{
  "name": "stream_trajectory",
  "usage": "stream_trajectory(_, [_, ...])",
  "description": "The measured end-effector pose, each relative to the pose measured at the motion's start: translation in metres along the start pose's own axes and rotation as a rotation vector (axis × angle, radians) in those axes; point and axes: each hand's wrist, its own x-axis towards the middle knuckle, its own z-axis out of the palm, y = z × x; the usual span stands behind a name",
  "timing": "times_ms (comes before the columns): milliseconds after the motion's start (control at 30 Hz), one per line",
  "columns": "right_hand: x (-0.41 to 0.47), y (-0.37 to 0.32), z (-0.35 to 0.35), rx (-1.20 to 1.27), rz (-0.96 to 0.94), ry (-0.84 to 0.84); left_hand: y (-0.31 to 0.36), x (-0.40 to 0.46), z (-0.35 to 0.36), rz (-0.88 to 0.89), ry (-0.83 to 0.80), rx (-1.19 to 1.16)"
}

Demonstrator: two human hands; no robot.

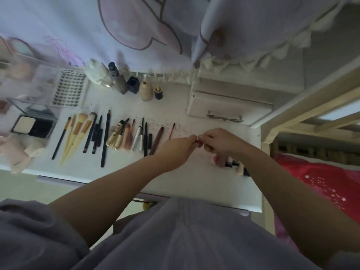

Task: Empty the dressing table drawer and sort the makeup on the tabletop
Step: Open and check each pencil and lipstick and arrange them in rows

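1. Makeup lies sorted on the tabletop [194, 178]: brushes [78, 131], pencils [101, 133], tubes [126, 136].
2. Left hand [176, 149] and right hand [220, 142] meet, pinching a small reddish item [197, 140] above the tabletop.
3. Drawer [229, 106] rests at the back right.

The flat white card of false eyelash clusters [69, 89] at the far left of the tabletop [185, 178] bears the heading "XOYO" along its top edge; no other lettering is legible.
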Motion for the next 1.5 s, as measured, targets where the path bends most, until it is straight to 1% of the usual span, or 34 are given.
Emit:
stream_trajectory(133, [-0.02, -0.014, 0.016, 0.138, -0.08, 0.049, -0.006, -0.019, -0.018, 0.035, -0.01, -0.008])
stream_trajectory(333, [-0.033, -0.036, 0.038, 0.166, -0.225, 0.123, -0.017, -0.04, -0.046, 0.057, -0.014, -0.073])
stream_trajectory(433, [-0.036, -0.038, 0.037, 0.235, -0.271, 0.208, -0.028, -0.053, -0.062, 0.03, -0.003, -0.011])
stream_trajectory(500, [-0.038, -0.039, 0.036, 0.263, -0.266, 0.204, -0.035, -0.062, -0.07, 0.019, 0.015, 0.082])
stream_trajectory(633, [-0.044, -0.048, 0.037, 0.178, -0.134, 0.153, -0.039, -0.077, -0.076, 0.085, 0.048, 0.189])
stream_trajectory(700, [-0.046, -0.052, 0.038, 0.106, -0.128, 0.17, -0.039, -0.082, -0.077, 0.108, 0.057, 0.21])
stream_trajectory(767, [-0.048, -0.054, 0.04, 0.131, -0.151, 0.195, -0.038, -0.083, -0.078, 0.105, 0.071, 0.216])
stream_trajectory(867, [-0.051, -0.055, 0.044, 0.225, -0.219, 0.251, -0.038, -0.083, -0.08, 0.088, 0.091, 0.196])
stream_trajectory(933, [-0.053, -0.054, 0.045, 0.193, -0.277, 0.289, -0.038, -0.082, -0.08, 0.093, 0.087, 0.169])
stream_trajectory(1067, [-0.055, -0.051, 0.046, 0.185, -0.35, 0.289, -0.04, -0.081, -0.08, 0.078, 0.051, -0.016])
stream_trajectory(1100, [-0.055, -0.05, 0.045, 0.202, -0.337, 0.265, -0.04, -0.081, -0.081, 0.08, 0.058, -0.043])
stream_trajectory(1167, [-0.056, -0.052, 0.041, 0.214, -0.257, 0.194, -0.042, -0.081, -0.081, 0.099, 0.079, -0.015])
stream_trajectory(1267, [-0.054, -0.052, 0.036, 0.144, -0.151, 0.147, -0.043, -0.08, -0.08, 0.134, 0.092, 0.058])
stream_trajectory(1400, [-0.048, -0.051, 0.037, 0.188, -0.2, 0.186, -0.043, -0.074, -0.079, 0.124, 0.073, 0.055])
stream_trajectory(1500, [-0.045, -0.051, 0.035, 0.197, -0.266, 0.236, -0.044, -0.071, -0.081, 0.086, 0.07, -0.044])
